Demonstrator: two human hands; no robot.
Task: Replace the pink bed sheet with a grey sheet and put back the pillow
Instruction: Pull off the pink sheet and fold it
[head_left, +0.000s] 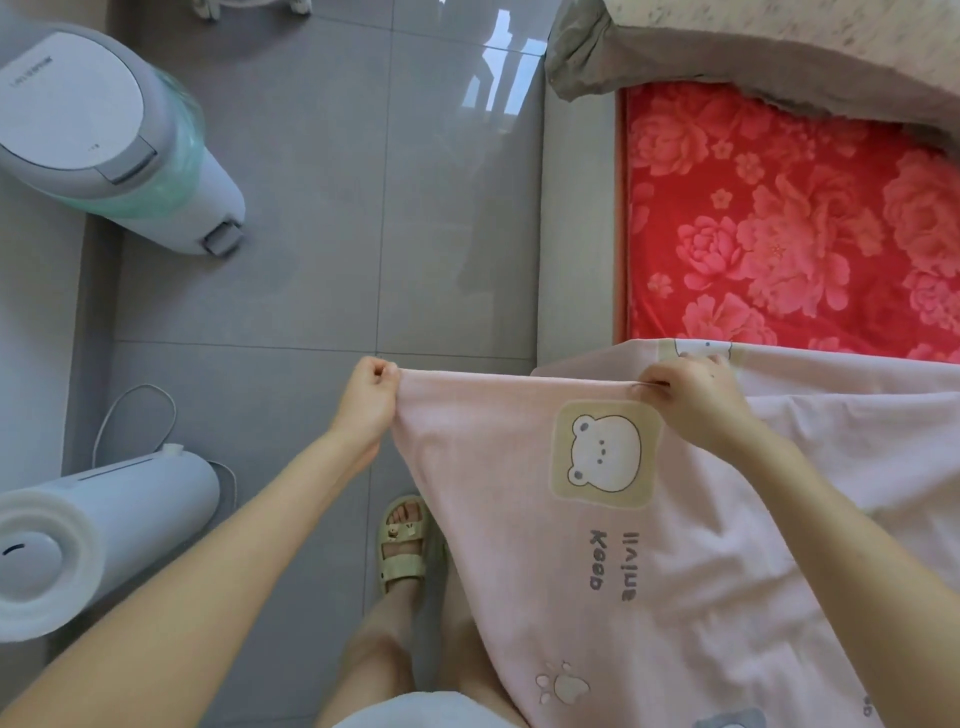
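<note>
From the head camera, looking down: the left hand (371, 395) sits just off centre toward 9 o'clock, fingers curled tight, pinching the top edge of the pink sheet (597, 571). The right hand (691, 402), off centre toward 3 o'clock, grips the same edge with curled fingers, and the stretch of cloth between the two hands is pulled taut. From that edge the pink sheet (bear print and lettering showing) hangs down toward 5 o'clock in front of the person's legs. Its right part lies over the near end of the bed.

At 2 o'clock the red flowered mattress (779, 218) lies bare beyond the sheet's far edge. At 1 o'clock a bundle of grey cloth (675, 57) rests on the mattress's far end, with a cream, nubbly surface on top (whether that is a pillow or a quilt cannot be told). A pale bed frame (576, 234) runs along the mattress's left side.

On the grey tiled floor (311, 234), a white pedal bin (104, 130) stands at 10 o'clock and a white round appliance (78, 535) at 8 o'clock, with a cord (135, 415) looping beside it. A foot in a pale sandal (402, 545) shows at 6 o'clock, just left of the hanging sheet.
</note>
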